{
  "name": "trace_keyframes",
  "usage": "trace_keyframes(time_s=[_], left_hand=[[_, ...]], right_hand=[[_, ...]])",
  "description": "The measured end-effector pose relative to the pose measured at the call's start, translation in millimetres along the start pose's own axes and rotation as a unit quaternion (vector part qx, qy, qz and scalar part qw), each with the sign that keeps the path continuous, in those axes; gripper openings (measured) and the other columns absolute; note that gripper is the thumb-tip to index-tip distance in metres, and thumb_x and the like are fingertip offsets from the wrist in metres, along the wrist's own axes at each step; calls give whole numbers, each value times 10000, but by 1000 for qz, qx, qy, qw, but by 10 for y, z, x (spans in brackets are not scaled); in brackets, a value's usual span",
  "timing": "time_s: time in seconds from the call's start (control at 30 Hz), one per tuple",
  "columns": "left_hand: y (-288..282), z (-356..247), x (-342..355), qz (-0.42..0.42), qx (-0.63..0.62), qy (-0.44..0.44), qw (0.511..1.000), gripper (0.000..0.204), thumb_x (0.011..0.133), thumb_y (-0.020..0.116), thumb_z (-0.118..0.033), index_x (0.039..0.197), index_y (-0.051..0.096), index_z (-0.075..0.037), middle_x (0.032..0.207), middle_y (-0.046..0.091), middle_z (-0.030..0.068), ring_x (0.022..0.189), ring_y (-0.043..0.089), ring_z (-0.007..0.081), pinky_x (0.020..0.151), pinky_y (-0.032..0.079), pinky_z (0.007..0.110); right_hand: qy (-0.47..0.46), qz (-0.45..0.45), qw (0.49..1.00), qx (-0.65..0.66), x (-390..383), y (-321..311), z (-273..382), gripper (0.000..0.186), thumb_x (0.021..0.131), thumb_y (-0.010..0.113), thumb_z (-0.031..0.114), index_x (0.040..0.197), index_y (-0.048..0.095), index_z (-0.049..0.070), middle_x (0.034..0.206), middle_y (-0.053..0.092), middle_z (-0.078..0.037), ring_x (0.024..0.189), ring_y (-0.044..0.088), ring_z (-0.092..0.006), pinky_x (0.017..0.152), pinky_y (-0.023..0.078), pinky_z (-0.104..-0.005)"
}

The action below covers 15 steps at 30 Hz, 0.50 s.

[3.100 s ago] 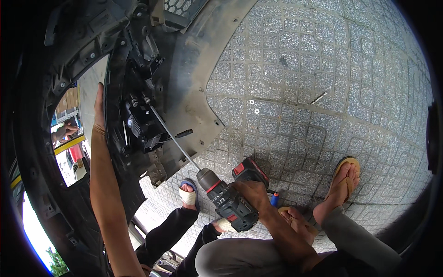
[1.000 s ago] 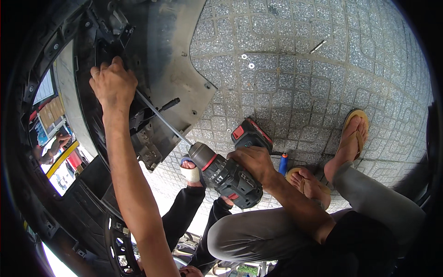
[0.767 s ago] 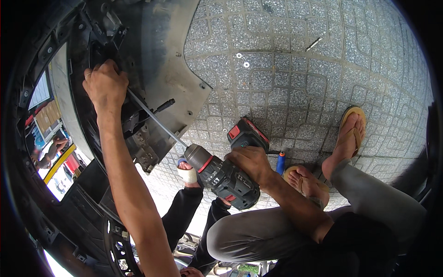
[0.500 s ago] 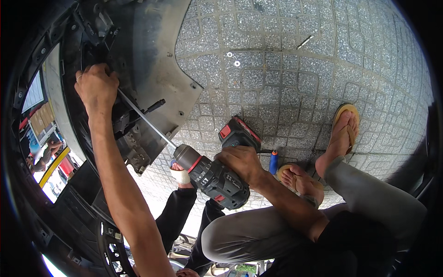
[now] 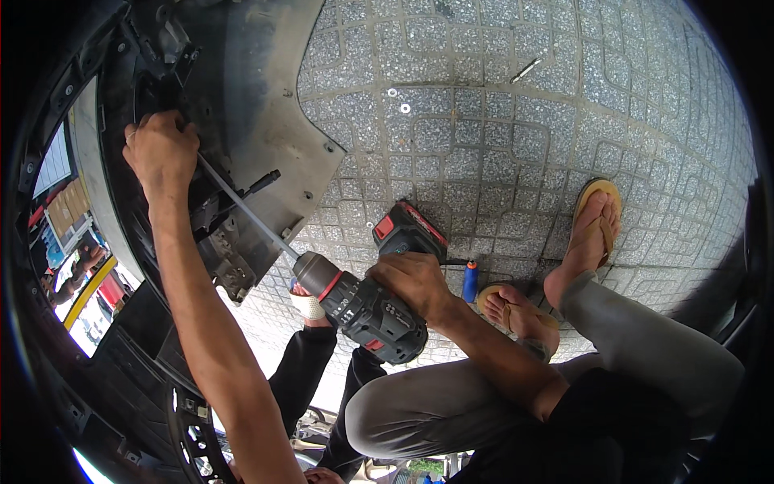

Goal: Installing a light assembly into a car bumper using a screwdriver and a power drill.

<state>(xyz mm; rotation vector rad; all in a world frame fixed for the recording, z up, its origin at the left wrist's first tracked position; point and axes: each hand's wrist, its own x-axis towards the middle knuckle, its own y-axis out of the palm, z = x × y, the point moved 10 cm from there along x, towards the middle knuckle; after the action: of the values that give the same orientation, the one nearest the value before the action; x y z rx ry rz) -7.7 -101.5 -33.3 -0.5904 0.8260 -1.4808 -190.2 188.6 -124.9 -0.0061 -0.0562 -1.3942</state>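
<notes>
My right hand is closed on the grip of a black-and-red cordless drill, its battery beyond my fingers. A long thin steel shaft runs from the chuck up-left into a large black vehicle part. There my left hand has its fingers curled at the shaft's far end; what they hold is hidden. A bare, dirty grey plate with holes lies along the part's right side, and a black rod-like piece crosses beside the shaft.
Washers, a small bit and a blue cylinder lie on the paving. My sandalled feet are at the right. Another person in dark trousers is below the drill. Cardboard boxes show through an opening at left.
Since 3.1 seconds ago my left hand has moved from the upright panel edge onto the shaft's far end. Over the last second the view has shifted, so everything sits slightly further left.
</notes>
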Motion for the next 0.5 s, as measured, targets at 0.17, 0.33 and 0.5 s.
trace_keyframes(time_s=[0.17,0.33,0.5], left_hand=[[-59,20,-43,-37,-9,18,999,196,777,760,-246,912,764,-104,1005,716,113,1036,618,369,890,492,472],[-46,153,100,-19,-87,13,996,194,771,755,-209,925,774,-93,948,729,148,1007,630,387,912,498,450],[58,211,176,89,-195,86,973,264,762,730,-144,1008,768,-58,1017,736,153,1051,648,372,996,475,412]], right_hand=[[25,37,999,1,40,38,9,332,759,728,181,1052,645,49,895,694,-111,796,710,-288,697,561,-397],[-2,19,1000,15,64,-60,96,397,771,743,186,1130,650,44,982,721,-132,861,726,-294,754,575,-392],[6,39,999,37,-20,-101,77,397,762,761,162,1109,644,7,972,715,-156,869,722,-313,752,573,-399]])
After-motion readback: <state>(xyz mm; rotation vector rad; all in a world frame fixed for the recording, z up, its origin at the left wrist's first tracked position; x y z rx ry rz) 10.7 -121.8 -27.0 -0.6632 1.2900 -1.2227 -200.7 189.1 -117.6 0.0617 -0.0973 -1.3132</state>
